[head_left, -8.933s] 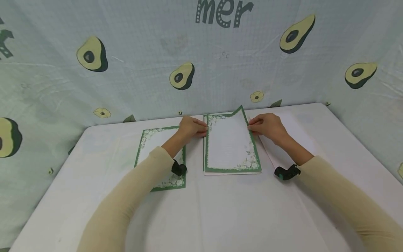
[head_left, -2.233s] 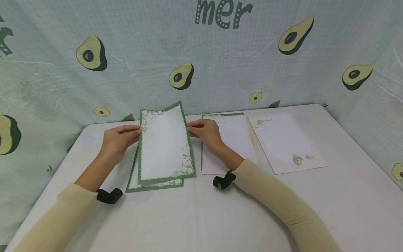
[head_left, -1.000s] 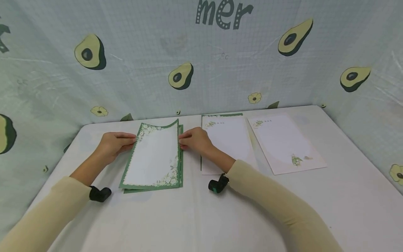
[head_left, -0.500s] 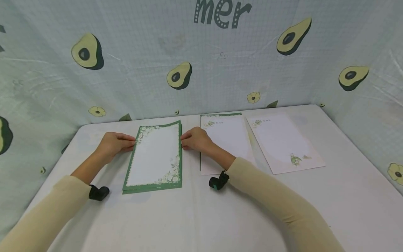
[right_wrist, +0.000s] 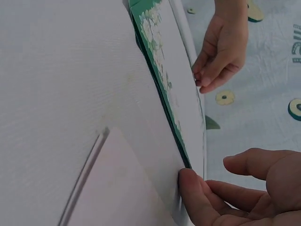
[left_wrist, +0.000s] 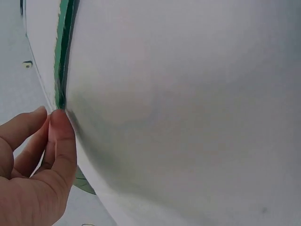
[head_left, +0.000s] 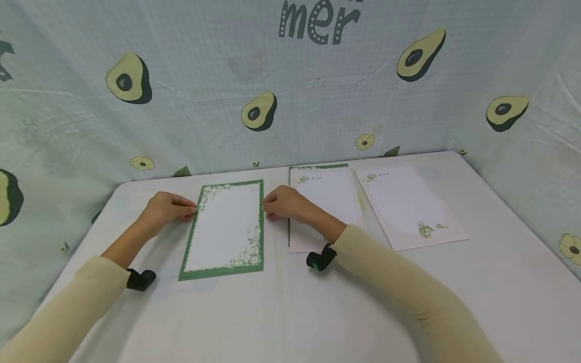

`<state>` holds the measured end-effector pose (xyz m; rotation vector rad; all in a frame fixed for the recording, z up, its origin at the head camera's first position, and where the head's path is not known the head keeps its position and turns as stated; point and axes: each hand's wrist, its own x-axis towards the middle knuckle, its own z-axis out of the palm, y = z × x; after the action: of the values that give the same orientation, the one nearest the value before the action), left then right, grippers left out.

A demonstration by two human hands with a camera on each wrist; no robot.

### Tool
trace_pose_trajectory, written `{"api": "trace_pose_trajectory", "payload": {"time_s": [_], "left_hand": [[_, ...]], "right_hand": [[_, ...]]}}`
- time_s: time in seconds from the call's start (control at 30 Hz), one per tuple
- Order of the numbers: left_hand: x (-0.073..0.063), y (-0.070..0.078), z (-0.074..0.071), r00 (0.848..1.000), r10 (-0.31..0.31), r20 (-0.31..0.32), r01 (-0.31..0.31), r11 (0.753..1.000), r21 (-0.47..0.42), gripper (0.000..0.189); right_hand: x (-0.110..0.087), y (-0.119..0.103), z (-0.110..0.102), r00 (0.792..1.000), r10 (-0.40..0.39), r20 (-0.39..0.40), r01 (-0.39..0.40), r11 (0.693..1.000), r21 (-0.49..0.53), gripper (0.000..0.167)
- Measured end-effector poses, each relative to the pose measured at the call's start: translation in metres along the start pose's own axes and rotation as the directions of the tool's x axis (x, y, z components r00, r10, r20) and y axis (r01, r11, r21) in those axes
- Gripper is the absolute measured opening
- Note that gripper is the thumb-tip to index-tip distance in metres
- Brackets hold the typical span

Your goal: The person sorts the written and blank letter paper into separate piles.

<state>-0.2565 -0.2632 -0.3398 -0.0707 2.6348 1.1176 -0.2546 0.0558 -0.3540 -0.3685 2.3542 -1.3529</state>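
Two hands (head_left: 165,209) (head_left: 286,202) at green-bordered sheets (head_left: 224,227), backdrop lettering (head_left: 319,21) — "mer"

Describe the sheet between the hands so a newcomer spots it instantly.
On the white table, look between the left hand and the right hand. The green-framed sheet there has a white centre with flowers along its border. Unlike the middle stack or the pale rightmost sheet, it shows green on all four sides.
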Motion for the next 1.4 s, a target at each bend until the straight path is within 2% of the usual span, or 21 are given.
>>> {"api": "trace_pose_trajectory", "payload": {"time_s": [0.1, 0.23, 0.37, 0.63, 0.77, 0.93, 1.4], "left_hand": [[-0.003, 0.003, 0.002, 1.000, 0.022, -0.006, -0.022, 1.000, 0.009, 0.036], [-0.007, 0.009, 0.007, 0.997, 0.070, -0.014, -0.070, 0.997, -0.028, 0.036], [-0.013, 0.017, 0.013, 0.996, 0.089, -0.009, -0.090, 0.994, -0.063, 0.037], [-0.021, 0.035, 0.024, 0.982, 0.187, 0.037, -0.183, 0.978, -0.101, 0.035], [-0.023, 0.048, 0.036, 0.975, 0.214, 0.056, -0.207, 0.972, -0.108, 0.033], [-0.028, 0.065, 0.054, 0.967, 0.244, 0.073, -0.234, 0.964, -0.125, 0.030], [-0.026, 0.097, 0.102, 0.933, 0.340, 0.119, -0.298, 0.914, -0.277, 0.032]], "right_hand": [[-0.005, 0.004, -0.006, 1.000, -0.004, 0.017, 0.004, 1.000, -0.014, 0.037], [-0.015, 0.009, -0.021, 1.000, 0.000, 0.013, 0.000, 1.000, -0.014, 0.035], [-0.026, 0.014, -0.038, 1.000, 0.000, 0.011, 0.000, 1.000, -0.018, 0.033], [-0.055, 0.027, -0.071, 1.000, 0.009, -0.021, -0.013, 0.979, -0.204, 0.034], [-0.072, 0.032, -0.082, 0.999, 0.000, -0.055, -0.014, 0.969, -0.245, 0.034], [-0.089, 0.040, -0.094, 0.996, -0.006, -0.084, -0.015, 0.968, -0.250, 0.035], [-0.117, 0.054, -0.124, 0.986, 0.028, -0.163, -0.074, 0.956, -0.285, 0.036]]}}
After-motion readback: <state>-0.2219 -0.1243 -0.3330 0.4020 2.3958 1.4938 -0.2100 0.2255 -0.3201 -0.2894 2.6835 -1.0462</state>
